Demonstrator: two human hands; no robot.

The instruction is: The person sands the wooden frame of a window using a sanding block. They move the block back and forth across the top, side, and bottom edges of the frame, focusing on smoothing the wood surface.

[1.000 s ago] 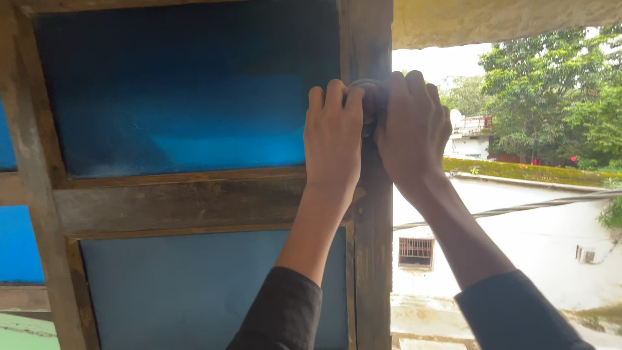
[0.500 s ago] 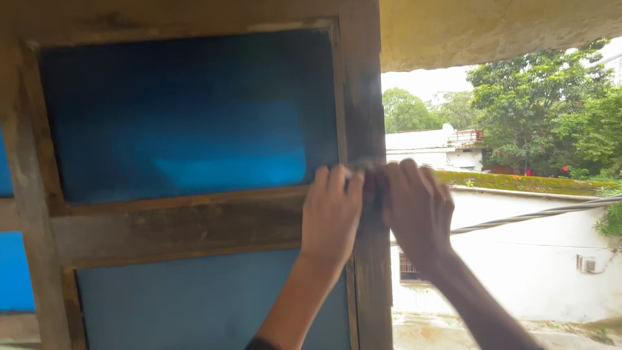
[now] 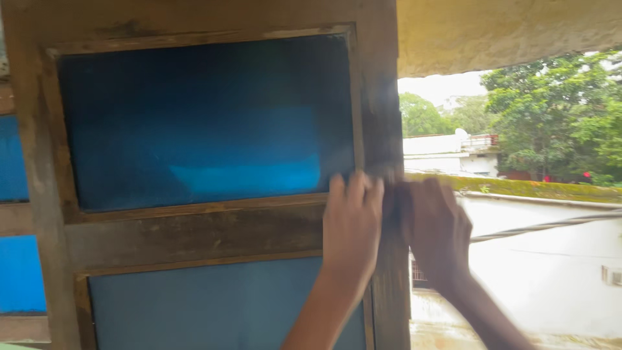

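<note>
Pressing against the right upright of a worn wooden window frame (image 3: 382, 116), both hands sit side by side at about mid-height. The left hand (image 3: 353, 223) lies with its back to the camera, fingers together and pointing up, resting on the wood where the upright meets the crossbar (image 3: 194, 233). The right hand (image 3: 435, 227) is just beside it on the outer edge of the upright, fingers curled toward the wood. Between the two hands something small and dark (image 3: 389, 188) sits against the upright, but blur hides what it is, and whether either hand grips it cannot be told. Blue glass fills the upper pane (image 3: 201, 116) and a duller blue pane (image 3: 220, 304) lies below the crossbar. Past the frame, a white building (image 3: 557, 259), a cable (image 3: 544, 227) and green trees (image 3: 557, 110) show.
</note>
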